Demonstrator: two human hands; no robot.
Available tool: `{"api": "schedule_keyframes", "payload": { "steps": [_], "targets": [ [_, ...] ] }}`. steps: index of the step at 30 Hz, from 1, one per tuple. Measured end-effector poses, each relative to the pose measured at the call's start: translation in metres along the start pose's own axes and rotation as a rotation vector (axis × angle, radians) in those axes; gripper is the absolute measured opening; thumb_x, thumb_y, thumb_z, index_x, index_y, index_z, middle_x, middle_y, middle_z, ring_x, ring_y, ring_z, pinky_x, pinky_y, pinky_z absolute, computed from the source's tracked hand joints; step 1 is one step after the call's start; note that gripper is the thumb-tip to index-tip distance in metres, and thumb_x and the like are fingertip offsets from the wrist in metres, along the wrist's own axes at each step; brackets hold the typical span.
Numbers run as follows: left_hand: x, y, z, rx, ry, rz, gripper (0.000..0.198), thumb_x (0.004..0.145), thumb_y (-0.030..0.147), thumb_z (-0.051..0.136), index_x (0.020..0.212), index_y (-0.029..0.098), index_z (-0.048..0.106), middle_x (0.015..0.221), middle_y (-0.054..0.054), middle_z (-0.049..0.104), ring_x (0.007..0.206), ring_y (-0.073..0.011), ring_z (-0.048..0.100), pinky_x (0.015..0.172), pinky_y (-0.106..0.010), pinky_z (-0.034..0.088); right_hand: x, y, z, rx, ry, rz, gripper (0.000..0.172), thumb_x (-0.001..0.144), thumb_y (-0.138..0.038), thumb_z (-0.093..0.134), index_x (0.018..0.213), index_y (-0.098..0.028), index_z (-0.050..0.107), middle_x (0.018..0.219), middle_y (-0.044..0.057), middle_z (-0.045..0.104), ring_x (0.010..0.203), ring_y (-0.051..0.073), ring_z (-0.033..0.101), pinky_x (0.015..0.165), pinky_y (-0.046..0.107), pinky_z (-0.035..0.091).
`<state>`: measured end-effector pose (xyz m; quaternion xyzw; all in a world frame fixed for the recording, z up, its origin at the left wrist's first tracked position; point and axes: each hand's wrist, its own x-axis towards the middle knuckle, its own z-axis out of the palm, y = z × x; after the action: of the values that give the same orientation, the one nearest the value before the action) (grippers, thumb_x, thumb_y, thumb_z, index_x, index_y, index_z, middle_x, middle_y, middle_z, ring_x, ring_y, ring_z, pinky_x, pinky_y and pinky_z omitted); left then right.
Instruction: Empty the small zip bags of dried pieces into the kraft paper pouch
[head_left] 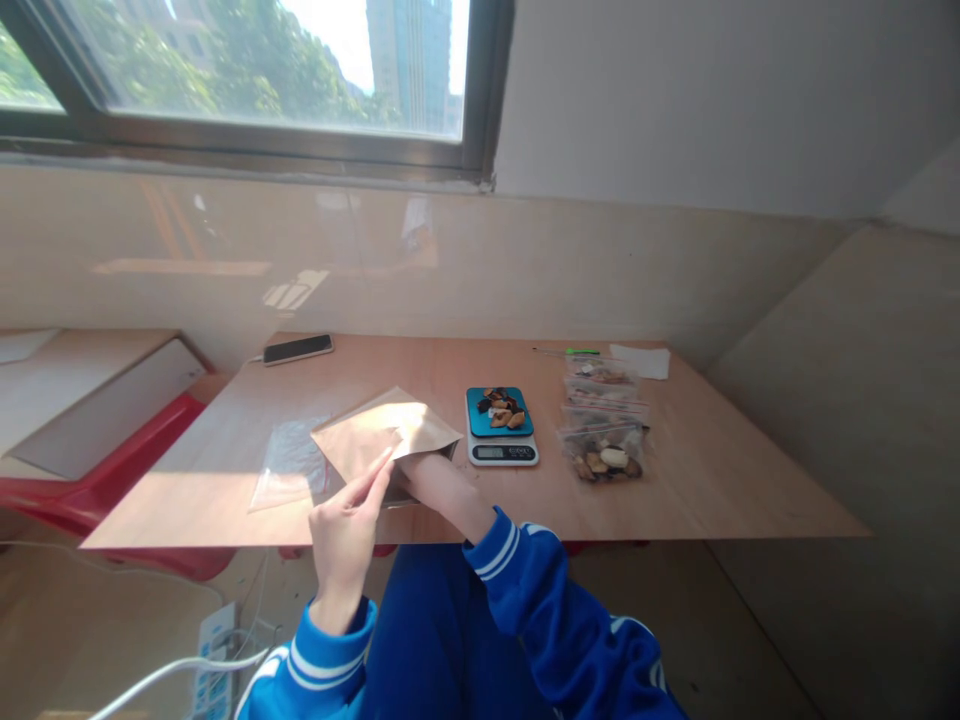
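A brown paper bag [382, 425] lies tilted on the table, its mouth toward me. My left hand [349, 520] pinches the bag's near edge between thumb and fingers. Inside the opening is my right hand [431, 480], sunk to about the wrist, so its fingers are hidden. Just right of the bag stands a digital kitchen scale [504, 453] with a blue top. Dried brown slices [506, 410] are heaped on that top. A clear plastic bag [289, 470] lies flat, partly beneath the paper bag's left side.
Several zip bags of dried pieces [606, 455] overlap in a column on the right. Behind them are white paper [641, 362] and a thin green-handled tool [583, 351]. A phone [298, 349] lies at the back left. Red stools [150, 510] and a power strip [215, 660] are below.
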<state>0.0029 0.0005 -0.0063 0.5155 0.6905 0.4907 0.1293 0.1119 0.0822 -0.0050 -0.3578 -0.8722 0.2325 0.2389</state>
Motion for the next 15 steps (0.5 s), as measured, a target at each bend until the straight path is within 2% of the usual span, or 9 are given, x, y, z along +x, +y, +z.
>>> {"api": "schedule_keyframes", "payload": {
  "steps": [3,6,8,12,15],
  "targets": [
    [0.004,0.001,-0.002,0.000,0.003,0.008,0.026,0.079,0.038,0.065,0.102,0.030,0.074,0.101,0.004,0.073,0.088,-0.0205,0.072,0.072,-0.024,0.057,-0.008,-0.001,-0.004,-0.115,-0.086,0.054,0.027,0.088,-0.013,0.052,0.111,-0.012,0.065,0.122,0.015,0.064,0.105,0.029,0.062,0.092,0.038,0.048],
    [0.006,0.001,-0.003,0.010,0.002,-0.003,0.027,0.079,0.039,0.065,0.102,0.028,0.074,0.098,0.003,0.074,0.075,-0.0182,0.072,0.062,-0.022,0.056,-0.013,0.001,-0.010,-0.143,-0.201,0.106,0.024,0.091,-0.019,0.049,0.099,-0.011,0.071,0.101,0.016,0.072,0.088,0.027,0.068,0.079,0.036,0.052],
    [0.007,0.001,-0.003,0.006,-0.003,-0.013,0.028,0.079,0.039,0.065,0.102,0.028,0.074,0.097,0.003,0.074,0.073,-0.0181,0.072,0.061,-0.022,0.056,-0.014,0.003,-0.016,-0.116,-0.257,0.102,0.022,0.090,-0.020,0.053,0.093,-0.012,0.073,0.092,0.013,0.074,0.080,0.025,0.068,0.075,0.033,0.052],
    [0.007,0.002,-0.004,-0.016,-0.011,-0.014,0.025,0.079,0.038,0.065,0.101,0.029,0.074,0.101,0.003,0.073,0.089,-0.0202,0.072,0.072,-0.023,0.057,-0.015,0.006,-0.028,0.005,-0.298,-0.010,0.018,0.086,-0.016,0.058,0.094,-0.019,0.073,0.094,0.005,0.075,0.081,0.018,0.067,0.075,0.027,0.051],
    [0.007,0.002,-0.005,-0.028,-0.018,-0.041,0.027,0.078,0.039,0.065,0.102,0.028,0.074,0.101,0.003,0.073,0.092,-0.0209,0.071,0.073,-0.023,0.057,-0.019,0.006,-0.031,0.031,-0.241,-0.028,0.019,0.089,-0.018,0.055,0.099,-0.020,0.072,0.097,0.005,0.074,0.085,0.017,0.066,0.080,0.028,0.051]
  ]
}}
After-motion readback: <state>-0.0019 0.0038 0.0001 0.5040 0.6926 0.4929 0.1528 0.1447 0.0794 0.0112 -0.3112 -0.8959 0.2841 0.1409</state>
